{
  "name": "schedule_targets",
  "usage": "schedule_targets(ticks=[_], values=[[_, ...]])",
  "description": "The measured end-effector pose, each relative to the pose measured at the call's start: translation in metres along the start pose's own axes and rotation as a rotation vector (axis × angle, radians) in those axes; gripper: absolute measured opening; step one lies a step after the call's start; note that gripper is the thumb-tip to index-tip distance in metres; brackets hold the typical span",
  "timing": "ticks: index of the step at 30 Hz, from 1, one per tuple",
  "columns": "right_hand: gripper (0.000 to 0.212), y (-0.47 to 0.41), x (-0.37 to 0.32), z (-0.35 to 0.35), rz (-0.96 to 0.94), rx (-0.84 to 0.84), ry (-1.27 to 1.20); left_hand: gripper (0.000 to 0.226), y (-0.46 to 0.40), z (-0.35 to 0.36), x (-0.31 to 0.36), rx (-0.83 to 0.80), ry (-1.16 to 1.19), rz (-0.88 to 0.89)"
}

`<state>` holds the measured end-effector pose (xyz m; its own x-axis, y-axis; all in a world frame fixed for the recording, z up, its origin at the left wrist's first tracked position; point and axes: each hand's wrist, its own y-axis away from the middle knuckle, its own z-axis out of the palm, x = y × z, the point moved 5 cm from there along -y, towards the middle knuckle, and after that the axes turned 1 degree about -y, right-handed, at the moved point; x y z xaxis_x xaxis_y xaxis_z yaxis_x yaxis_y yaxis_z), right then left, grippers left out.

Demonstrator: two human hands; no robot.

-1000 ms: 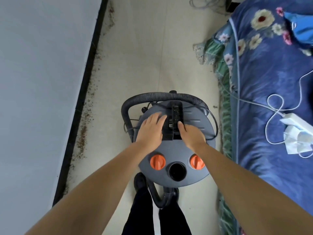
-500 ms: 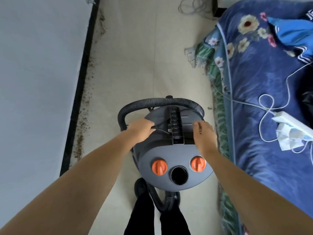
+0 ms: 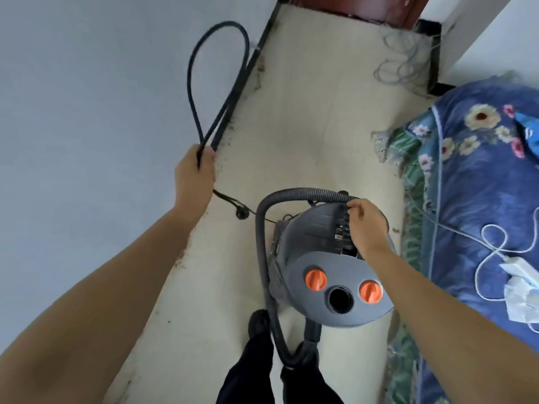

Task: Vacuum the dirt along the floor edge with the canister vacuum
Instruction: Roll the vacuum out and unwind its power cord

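A grey canister vacuum (image 3: 320,272) with two orange knobs stands on the pale floor in front of my legs. Its ribbed black hose (image 3: 264,228) arches over the back and runs down its left side. My left hand (image 3: 194,173) is raised to the left and grips a looped black power cord (image 3: 201,83), whose plug (image 3: 242,213) hangs below the hand. My right hand (image 3: 366,223) holds the black handle (image 3: 342,228) on top of the canister. Brown dirt (image 3: 230,132) lies along the black skirting at the wall's foot.
A grey wall (image 3: 87,112) fills the left. A bed with a blue floral cover (image 3: 472,199) stands on the right, with a white charger and cable (image 3: 516,266) on it. Loose thin wires (image 3: 399,59) lie on the floor near a brown door (image 3: 350,7) at the far end.
My left hand has left the canister top and lifted the looped power cord up to the left. My right hand moved onto the handle. The view tilted up toward the door.
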<state>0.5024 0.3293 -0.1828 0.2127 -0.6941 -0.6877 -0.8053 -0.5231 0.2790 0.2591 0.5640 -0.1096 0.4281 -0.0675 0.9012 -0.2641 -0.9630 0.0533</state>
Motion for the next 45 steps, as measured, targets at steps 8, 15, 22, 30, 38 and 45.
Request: schedule_targets(ticks=[8,15,22,30,38,45], values=[[0.025,0.04,-0.081,0.011,0.029,-0.438,-0.092,0.032,0.032,-0.061,0.088,0.172,0.337,-0.015],[0.046,0.095,-0.122,0.077,0.505,-0.883,-0.61,0.035,0.053,-0.042,0.084,0.052,0.777,-0.17],[0.063,0.043,-0.157,0.169,0.838,-0.875,-1.08,0.037,0.014,-0.041,0.044,-0.168,1.007,-0.267],[0.036,-0.113,-0.191,0.224,0.728,-0.515,-1.096,0.033,-0.074,-0.038,-0.06,-0.293,0.528,-0.277],[0.024,-0.204,-0.158,0.173,0.507,-0.371,-1.288,0.026,-0.12,0.066,-0.065,-0.511,0.162,-0.057],[0.011,-0.235,-0.234,0.062,0.074,-0.39,-1.308,0.021,-0.139,0.114,0.008,-0.51,0.43,-0.043]])
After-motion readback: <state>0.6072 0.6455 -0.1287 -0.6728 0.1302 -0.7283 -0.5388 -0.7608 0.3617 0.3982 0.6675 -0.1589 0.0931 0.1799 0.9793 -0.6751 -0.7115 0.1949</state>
